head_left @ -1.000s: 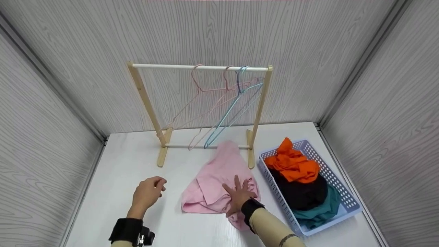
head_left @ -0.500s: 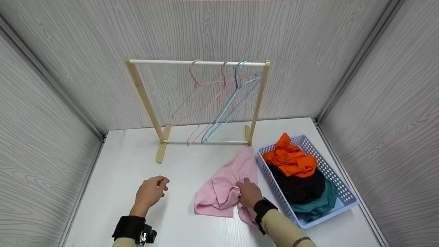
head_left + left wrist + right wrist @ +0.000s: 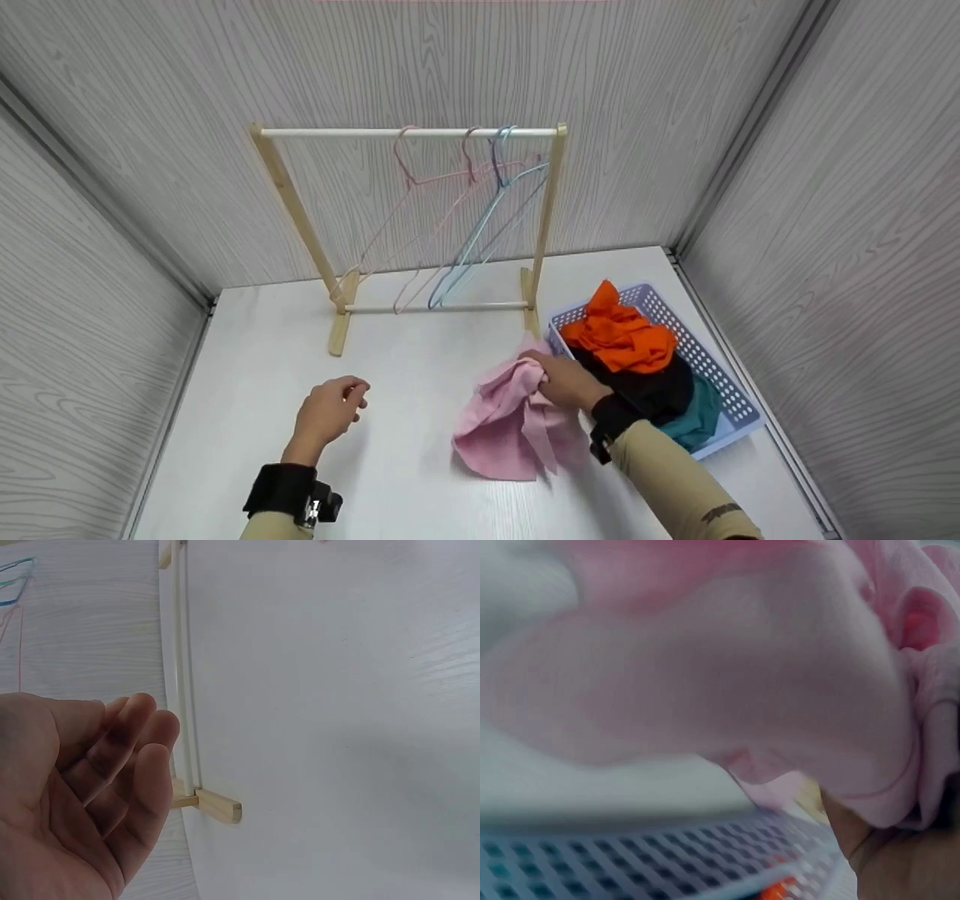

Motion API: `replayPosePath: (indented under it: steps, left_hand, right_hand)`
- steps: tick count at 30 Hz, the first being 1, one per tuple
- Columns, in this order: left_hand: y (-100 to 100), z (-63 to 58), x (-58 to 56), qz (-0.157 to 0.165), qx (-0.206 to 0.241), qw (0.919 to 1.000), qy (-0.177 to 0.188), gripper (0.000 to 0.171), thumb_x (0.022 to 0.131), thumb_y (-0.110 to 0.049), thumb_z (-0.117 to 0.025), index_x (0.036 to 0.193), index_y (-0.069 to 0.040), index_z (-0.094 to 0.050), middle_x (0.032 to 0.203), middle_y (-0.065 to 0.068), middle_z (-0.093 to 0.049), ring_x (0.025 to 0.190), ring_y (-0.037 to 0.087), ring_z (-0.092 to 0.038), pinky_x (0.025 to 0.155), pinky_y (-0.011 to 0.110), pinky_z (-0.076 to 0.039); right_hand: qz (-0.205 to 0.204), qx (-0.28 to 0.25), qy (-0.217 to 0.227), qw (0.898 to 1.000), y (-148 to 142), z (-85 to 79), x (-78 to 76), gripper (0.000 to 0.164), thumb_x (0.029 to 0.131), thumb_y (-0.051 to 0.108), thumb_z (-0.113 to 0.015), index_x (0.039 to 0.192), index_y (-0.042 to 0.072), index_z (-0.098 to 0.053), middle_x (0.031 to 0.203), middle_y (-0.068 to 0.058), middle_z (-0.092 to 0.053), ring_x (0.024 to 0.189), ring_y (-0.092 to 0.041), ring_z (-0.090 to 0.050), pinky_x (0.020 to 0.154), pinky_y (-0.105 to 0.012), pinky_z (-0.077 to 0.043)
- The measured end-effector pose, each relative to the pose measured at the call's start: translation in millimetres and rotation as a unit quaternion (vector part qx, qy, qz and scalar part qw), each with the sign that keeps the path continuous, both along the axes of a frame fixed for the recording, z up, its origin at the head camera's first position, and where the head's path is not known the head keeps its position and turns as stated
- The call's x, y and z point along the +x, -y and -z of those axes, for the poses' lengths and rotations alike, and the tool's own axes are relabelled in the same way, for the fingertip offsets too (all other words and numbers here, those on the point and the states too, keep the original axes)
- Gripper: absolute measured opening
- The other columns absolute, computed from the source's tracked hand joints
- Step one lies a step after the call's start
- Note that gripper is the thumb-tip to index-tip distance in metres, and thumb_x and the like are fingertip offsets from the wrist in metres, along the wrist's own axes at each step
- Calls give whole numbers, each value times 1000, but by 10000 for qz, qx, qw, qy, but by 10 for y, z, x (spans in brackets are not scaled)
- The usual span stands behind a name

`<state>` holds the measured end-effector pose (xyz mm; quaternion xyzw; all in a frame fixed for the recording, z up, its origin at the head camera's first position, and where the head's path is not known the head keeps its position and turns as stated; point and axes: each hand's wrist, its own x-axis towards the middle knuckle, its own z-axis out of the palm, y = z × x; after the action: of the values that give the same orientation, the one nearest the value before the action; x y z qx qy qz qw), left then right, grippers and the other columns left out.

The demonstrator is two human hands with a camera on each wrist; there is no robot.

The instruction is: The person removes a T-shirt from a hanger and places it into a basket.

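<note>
My right hand grips a bunched pink cloth garment by its upper part, lifting it off the table while its lower folds hang toward the tabletop. In the right wrist view the pink fabric fills most of the picture and hides the fingertips. My left hand hovers over the table, to the left of the garment. Its fingers are loosely curled with nothing in them, as the left wrist view shows.
A wooden rack with a white bar stands at the back, with pink hangers and blue hangers on it. To the right, a lavender basket holds orange, black and teal cloth. White table surrounds them.
My right hand, first spread flat on the pink garment, has gathered it up, lifted it and moved right toward the basket. The left hand stays almost still. The view has shifted slightly.
</note>
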<state>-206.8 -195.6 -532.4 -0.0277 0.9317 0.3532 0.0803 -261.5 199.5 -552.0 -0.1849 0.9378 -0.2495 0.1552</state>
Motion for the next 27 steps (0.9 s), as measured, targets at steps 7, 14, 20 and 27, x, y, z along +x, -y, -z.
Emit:
replayPosePath:
  steps: [7, 14, 20, 27]
  left_hand:
    - [55, -25, 15, 42, 115, 9999, 82, 29, 101, -22, -50, 116, -4, -67, 86, 5, -72, 67, 12, -66, 55, 26, -49]
    - [81, -42, 43, -2, 228, 9997, 4, 27, 101, -21, -50, 115, -4, -67, 85, 5, -72, 64, 13, -65, 52, 26, -49]
    - [106, -28, 78, -36, 183, 9998, 99, 28, 101, -20, -49, 116, -4, -66, 87, 6, -71, 65, 12, -65, 53, 25, -50]
    - [143, 18, 139, -143, 213, 9995, 165, 28, 101, -20, -50, 116, -3, -66, 86, 4, -71, 66, 12, -64, 54, 26, -50]
  right_hand:
    - [248, -412, -949, 9943, -316, -859, -299, 28, 90, 9, -57, 115, 18, -66, 108, -5, -71, 99, -28, -66, 92, -47, -52]
    - [1116, -330, -1724, 9781, -772, -1661, -430, 28, 77, 5, -56, 101, 14, -68, 97, -9, -68, 84, -27, -58, 72, -40, -42]
    - [1800, -107, -1933, 9644, -1229, -2043, -404, 30, 75, 4, -54, 101, 11, -68, 95, -15, -66, 84, -32, -57, 68, -41, -39]
    - [1995, 812, -1567, 9639, -1490, -1973, -444, 31, 73, 5, -54, 102, 8, -64, 102, -22, -63, 89, -38, -56, 64, -49, -41]
